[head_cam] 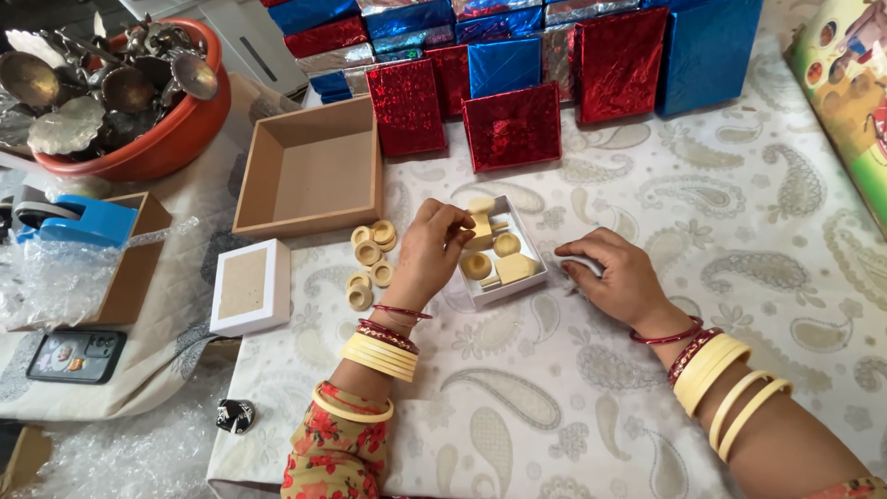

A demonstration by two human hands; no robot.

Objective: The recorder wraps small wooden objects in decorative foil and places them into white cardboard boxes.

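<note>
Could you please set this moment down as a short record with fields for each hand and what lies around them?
left hand: the left hand pinches a cream wooden piece over the small white box
right hand: the right hand rests on the paisley tablecloth beside the box, fingers curled; whether it holds anything cannot be told
in the box: several cream wooden pieces, round and blocky
left of the box: cream wooden rings loose on the cloth
further left: open brown box, white lid
behind: red and blue foil-wrapped boxes

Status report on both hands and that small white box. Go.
Left hand grip pinching a cream piece over the small white box. Right hand flat on the tablecloth beside it. Nothing blocking.
</note>
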